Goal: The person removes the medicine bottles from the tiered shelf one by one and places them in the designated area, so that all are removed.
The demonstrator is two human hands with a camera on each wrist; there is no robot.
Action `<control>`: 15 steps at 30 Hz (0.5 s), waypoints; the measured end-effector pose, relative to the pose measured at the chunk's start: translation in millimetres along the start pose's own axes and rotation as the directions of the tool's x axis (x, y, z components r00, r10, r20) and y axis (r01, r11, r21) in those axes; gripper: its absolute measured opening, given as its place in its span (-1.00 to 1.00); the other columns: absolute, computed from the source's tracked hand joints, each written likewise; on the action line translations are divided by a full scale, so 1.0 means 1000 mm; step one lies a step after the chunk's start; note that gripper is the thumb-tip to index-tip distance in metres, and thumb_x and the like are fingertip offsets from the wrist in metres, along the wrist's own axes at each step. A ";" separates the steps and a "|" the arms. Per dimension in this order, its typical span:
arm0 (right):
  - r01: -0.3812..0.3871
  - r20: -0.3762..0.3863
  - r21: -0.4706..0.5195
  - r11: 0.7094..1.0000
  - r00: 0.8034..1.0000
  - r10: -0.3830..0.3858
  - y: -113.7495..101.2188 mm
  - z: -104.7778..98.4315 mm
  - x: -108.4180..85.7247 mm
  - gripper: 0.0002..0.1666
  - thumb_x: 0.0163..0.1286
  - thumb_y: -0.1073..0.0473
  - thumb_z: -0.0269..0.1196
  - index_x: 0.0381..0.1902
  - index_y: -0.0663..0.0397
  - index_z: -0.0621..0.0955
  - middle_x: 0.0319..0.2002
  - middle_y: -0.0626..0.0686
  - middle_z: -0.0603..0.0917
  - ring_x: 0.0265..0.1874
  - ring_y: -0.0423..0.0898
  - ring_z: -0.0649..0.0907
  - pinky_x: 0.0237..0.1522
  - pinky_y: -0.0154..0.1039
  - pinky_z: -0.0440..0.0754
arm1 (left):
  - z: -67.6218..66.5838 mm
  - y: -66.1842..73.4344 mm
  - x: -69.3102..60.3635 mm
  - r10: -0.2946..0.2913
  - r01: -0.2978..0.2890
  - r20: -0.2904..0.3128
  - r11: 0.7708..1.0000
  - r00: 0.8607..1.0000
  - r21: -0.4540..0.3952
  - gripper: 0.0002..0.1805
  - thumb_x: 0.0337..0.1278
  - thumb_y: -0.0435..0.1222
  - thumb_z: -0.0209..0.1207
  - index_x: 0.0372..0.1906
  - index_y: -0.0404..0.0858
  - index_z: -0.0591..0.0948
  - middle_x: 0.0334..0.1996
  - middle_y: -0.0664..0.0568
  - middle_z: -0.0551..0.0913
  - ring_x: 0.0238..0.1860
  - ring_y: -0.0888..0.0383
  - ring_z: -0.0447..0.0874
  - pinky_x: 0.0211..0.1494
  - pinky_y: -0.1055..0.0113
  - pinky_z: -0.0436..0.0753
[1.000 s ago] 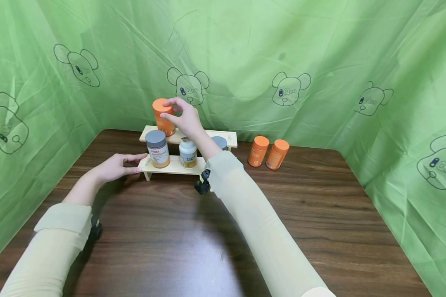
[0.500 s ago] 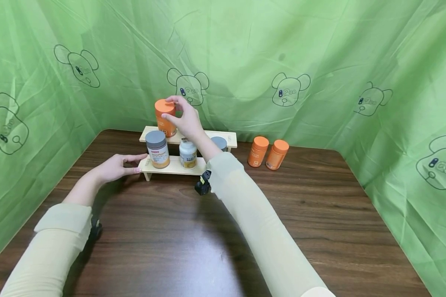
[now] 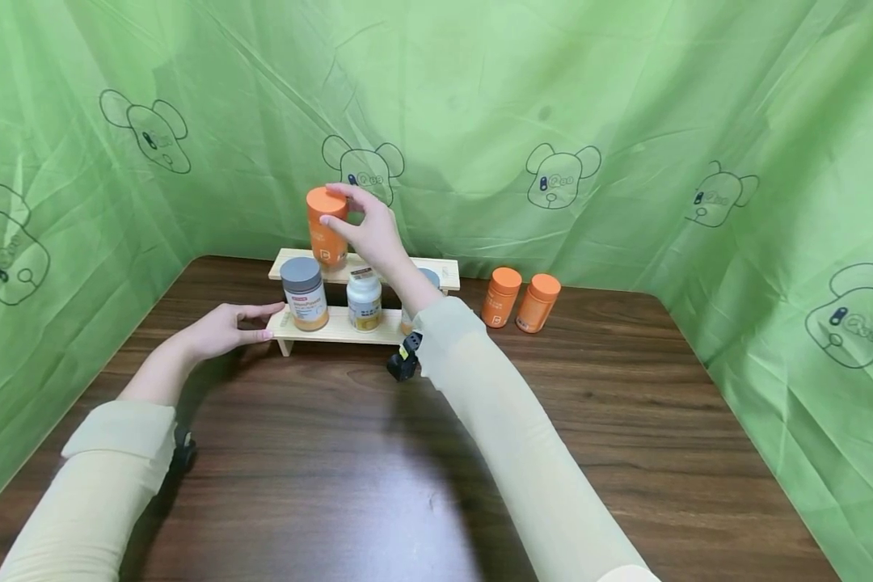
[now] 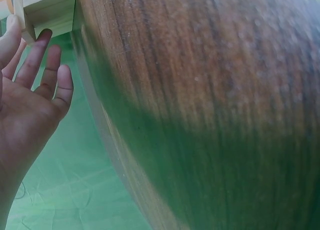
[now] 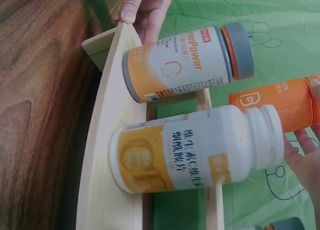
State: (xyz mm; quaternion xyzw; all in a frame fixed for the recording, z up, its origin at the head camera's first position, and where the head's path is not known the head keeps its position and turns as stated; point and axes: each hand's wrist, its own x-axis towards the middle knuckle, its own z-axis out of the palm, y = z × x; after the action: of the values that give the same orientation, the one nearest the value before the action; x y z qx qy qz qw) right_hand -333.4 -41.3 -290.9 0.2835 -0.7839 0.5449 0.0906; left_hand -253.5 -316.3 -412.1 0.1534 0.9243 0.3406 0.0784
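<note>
Head view — hands (image 3: 221, 331) (image 3: 375, 236) apart, right higher, around orange bottle (image 3: 323, 240)

- Head: set well back, faces forward and down over the table (image 3: 589, 461), left hand (image 3: 221, 330) and right hand (image 3: 374, 234).
- Left wrist: close beside the left hand, tilted, faces mostly table, shelf (image 4: 55, 12) in one corner.
- Right wrist: very near the white bottle (image 5: 190, 152), turned sideways, looks along the shelf toward the left hand.
- Shared by head and right wrist: white bottle, held orange bottle (image 5: 275, 107).
</note>
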 end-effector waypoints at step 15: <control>0.005 -0.033 -0.053 0.999 0.999 -0.007 -0.009 -0.025 0.001 -0.51 0.18 0.07 0.38 0.10 -0.13 0.60 0.05 -0.12 0.59 -0.09 -0.25 0.52 -0.05 -0.30 0.51 | 0.000 0.002 -0.001 0.024 -0.023 -0.015 1.000 1.000 0.021 -0.35 0.19 -0.07 0.21 0.35 -0.17 0.36 0.05 -0.25 0.60 0.17 -0.18 0.41 0.22 -0.11 0.29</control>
State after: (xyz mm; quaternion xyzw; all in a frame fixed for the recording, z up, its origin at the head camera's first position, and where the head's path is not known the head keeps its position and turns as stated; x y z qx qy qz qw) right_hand -333.1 -21.0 -273.1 0.2743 -0.7957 0.5281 0.1129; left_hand -252.1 -315.3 -410.3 0.1625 0.9264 0.3332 0.0659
